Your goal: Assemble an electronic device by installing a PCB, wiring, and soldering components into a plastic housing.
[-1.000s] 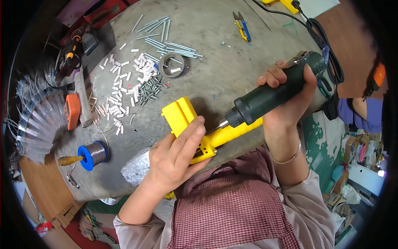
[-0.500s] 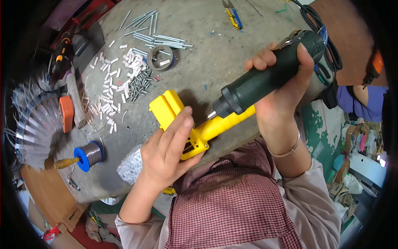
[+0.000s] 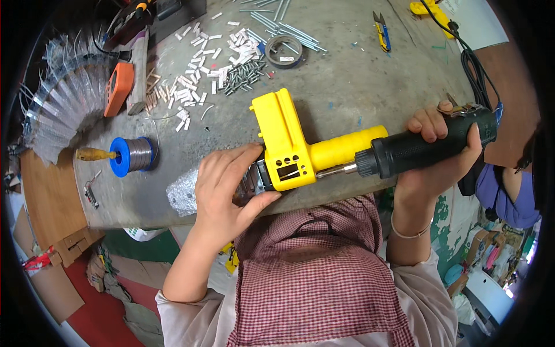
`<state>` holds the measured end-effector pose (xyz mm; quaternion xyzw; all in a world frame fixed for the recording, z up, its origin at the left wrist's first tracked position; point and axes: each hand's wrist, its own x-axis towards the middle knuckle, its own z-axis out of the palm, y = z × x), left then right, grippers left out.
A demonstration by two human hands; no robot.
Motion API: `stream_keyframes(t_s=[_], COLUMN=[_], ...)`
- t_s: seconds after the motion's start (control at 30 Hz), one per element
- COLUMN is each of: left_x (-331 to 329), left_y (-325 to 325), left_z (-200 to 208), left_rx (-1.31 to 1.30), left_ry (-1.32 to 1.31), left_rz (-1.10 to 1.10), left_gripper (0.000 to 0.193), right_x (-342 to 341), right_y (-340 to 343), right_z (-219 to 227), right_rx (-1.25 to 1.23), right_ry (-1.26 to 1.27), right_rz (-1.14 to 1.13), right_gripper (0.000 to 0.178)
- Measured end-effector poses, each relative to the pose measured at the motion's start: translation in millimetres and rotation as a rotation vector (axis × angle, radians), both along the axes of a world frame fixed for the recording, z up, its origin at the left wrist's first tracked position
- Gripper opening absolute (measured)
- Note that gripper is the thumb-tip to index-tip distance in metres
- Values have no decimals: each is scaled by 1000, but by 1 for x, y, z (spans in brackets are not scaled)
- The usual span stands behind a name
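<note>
A yellow plastic tool housing (image 3: 283, 136) with a boxy head and a ribbed handle (image 3: 347, 144) rests at the near edge of the workbench. My left hand (image 3: 222, 182) grips the black and clear end of its head between fingers and thumb. In my right hand (image 3: 439, 150) is a dark green electric screwdriver (image 3: 407, 149), held nearly level alongside the handle. Its metal bit (image 3: 338, 169) points left, with the tip at the side of the head, near a small hole. Whether the tip sits in a screw is too small to tell.
Small white pieces (image 3: 196, 75), short screws (image 3: 245, 75), long screws (image 3: 286, 32) and a tape roll (image 3: 284, 52) lie beyond the housing. A blue solder spool (image 3: 132, 156) and bubble wrap (image 3: 182, 194) are left; yellow-blue snips (image 3: 381, 32) lie far right. Another person's purple sleeve (image 3: 503, 194) shows at right.
My left hand has shifted from the front of the housing to its left end, and the housing is turned. The screwdriver has tipped nearer level, its bit now at the head's side.
</note>
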<state>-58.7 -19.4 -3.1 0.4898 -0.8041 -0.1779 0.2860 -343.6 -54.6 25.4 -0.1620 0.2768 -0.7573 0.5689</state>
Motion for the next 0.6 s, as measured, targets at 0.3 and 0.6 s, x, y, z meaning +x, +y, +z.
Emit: stream_keyframes(t_s=[0.3,0.6], left_x=[1,5], left_y=[1,2], left_z=[-1,-4], left_rx=[41,27], left_ry=[72,86], left_rz=[10,7], left_gripper=[64,66], right_x=[5,5], right_y=[5,6], right_z=[-5,-8], right_rx=[-2,-105], right_ry=[-29,-89], right_rz=[-69,-15], right_gripper=[44,35])
